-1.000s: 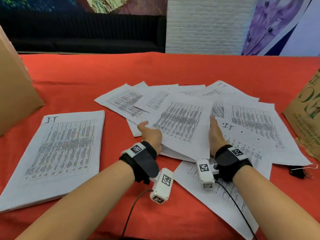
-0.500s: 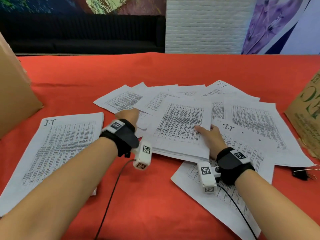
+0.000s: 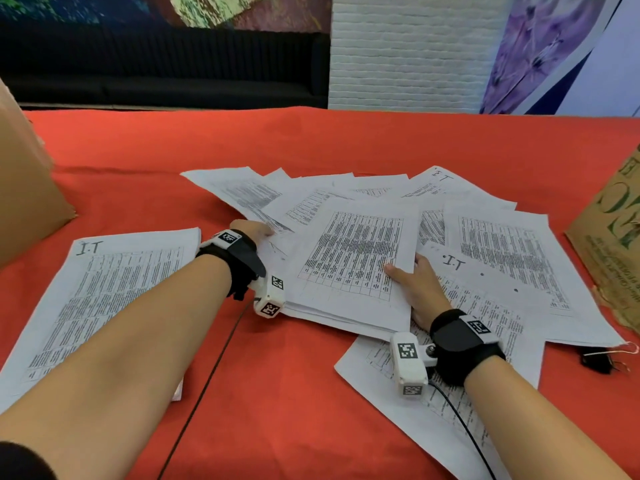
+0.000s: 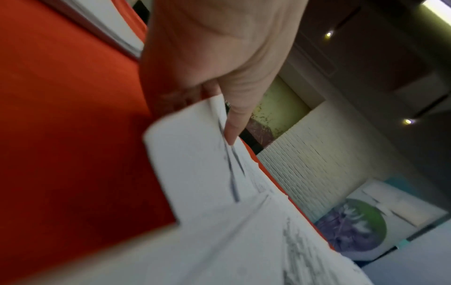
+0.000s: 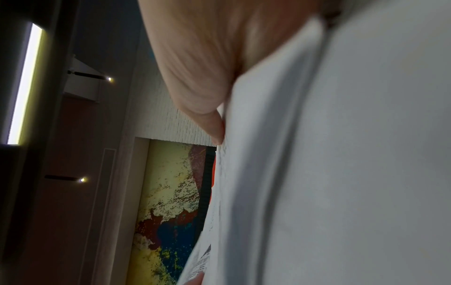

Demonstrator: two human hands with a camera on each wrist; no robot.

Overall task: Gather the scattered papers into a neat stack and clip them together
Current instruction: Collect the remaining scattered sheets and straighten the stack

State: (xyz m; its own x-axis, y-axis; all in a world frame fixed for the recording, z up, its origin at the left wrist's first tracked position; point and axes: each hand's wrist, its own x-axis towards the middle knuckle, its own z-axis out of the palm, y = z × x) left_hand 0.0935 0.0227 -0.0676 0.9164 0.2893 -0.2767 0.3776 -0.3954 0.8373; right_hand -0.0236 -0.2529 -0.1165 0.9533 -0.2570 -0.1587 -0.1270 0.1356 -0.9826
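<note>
Gripping the near right edge of the middle bundle [image 3: 349, 268], your right hand [image 3: 420, 289] has its thumb on top and its fingers tucked beneath, much as half a second ago. Your left hand [image 3: 251, 230] has reached further out and now pinches the near corner of a sheet [image 3: 239, 192] at the left of the scattered papers [image 3: 498, 244]; that sheet has lifted and tilted since then. The spread lies across the middle of the red table [image 3: 311, 143], overlapping. A separate stack [image 3: 104, 292] lies flat at your left, apart from the rest. A black clip [image 3: 602, 362] rests on the table at the far right, just beside the papers.
</note>
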